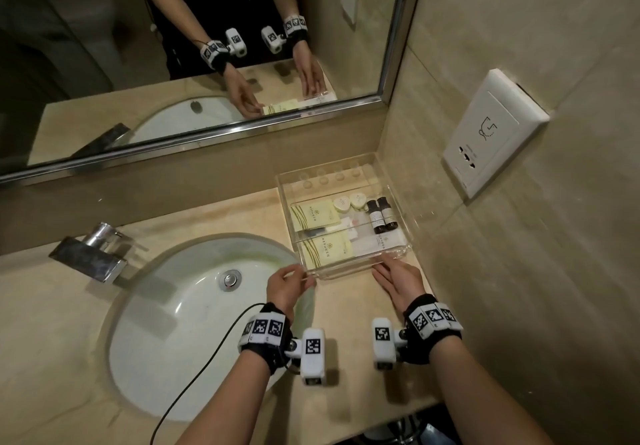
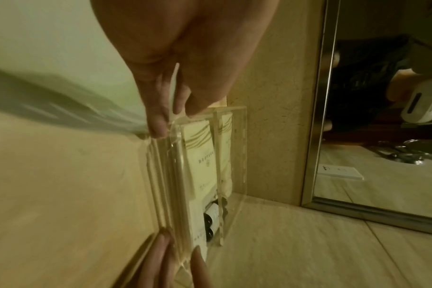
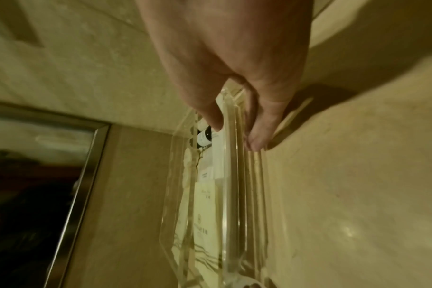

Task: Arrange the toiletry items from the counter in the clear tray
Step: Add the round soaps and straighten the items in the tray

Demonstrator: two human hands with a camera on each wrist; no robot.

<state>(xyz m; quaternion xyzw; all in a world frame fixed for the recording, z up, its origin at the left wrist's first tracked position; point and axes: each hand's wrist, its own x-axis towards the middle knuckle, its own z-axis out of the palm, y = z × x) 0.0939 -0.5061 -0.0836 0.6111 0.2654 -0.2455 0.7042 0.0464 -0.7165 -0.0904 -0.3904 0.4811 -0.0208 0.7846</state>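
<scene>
While both hands grip its near wall, the clear tray [image 1: 398,199] sits cornered. Left hand [image 1: 285,285] pinches one corner, right hand [image 1: 398,282] the other. Beyond the fingers: yellow packets [image 1: 313,216], two dark bottles [image 1: 381,214].

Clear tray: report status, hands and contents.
Left hand and right hand pinch near wall of clear tray. Packets, soaps, two dark bottles inside. Nothing in the way.

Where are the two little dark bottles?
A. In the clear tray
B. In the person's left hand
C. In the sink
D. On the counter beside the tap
A: the two dark bottles lie side by side inside the clear tray, near its right wall.
</scene>
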